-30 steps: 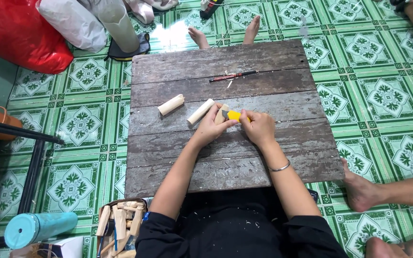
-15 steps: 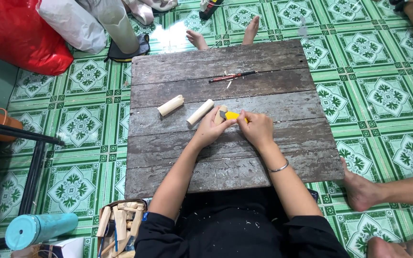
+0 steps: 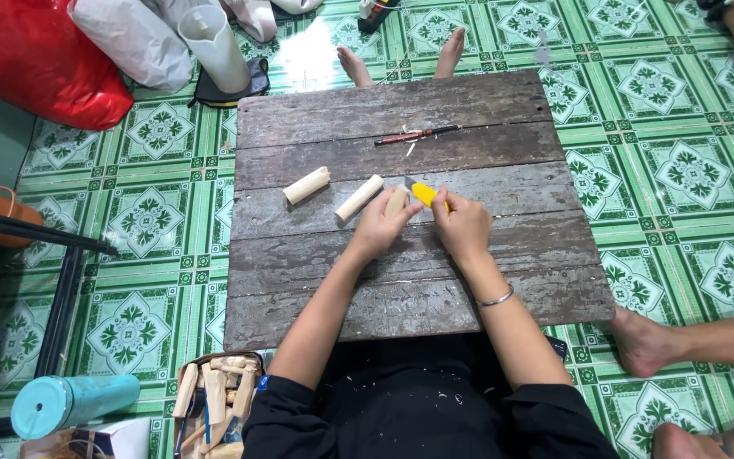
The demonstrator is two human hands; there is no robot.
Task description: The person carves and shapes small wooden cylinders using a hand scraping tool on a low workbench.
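Head view looks down on a weathered plank board (image 3: 486, 280) lying on green patterned floor tiles (image 3: 664, 153). Near the board's middle, the left hand (image 3: 377, 228) has its fingers curled around a short pale wooden piece (image 3: 396, 202), holding it against the planks. Just beside it, the right hand (image 3: 462, 228) is closed on a yellow-handled utility knife (image 3: 426, 195), whose blade end meets the wooden piece; the exact contact is too small to tell. A thin bracelet (image 3: 497, 298) circles the right wrist.

Left of the hands, two more wooden dowel pieces lie loose on the board: one (image 3: 359, 197) close to the left hand, the other (image 3: 307, 184) a little farther left, apart from it. Farther up the board lies a slim dark tool with a red handle (image 3: 416, 134), well apart from the hands.

Beyond the far edge, two bare feet (image 3: 448, 53) of another person rest on the tiles. A third foot (image 3: 643, 342) sits beside the board's near right corner. On the floor at upper left are a red plastic bag (image 3: 36, 59), a white bag (image 3: 125, 38) and a white jug (image 3: 214, 47). At lower left, a box of wooden sticks (image 3: 214, 395) stands next to a teal bottle (image 3: 74, 404) lying on its side.
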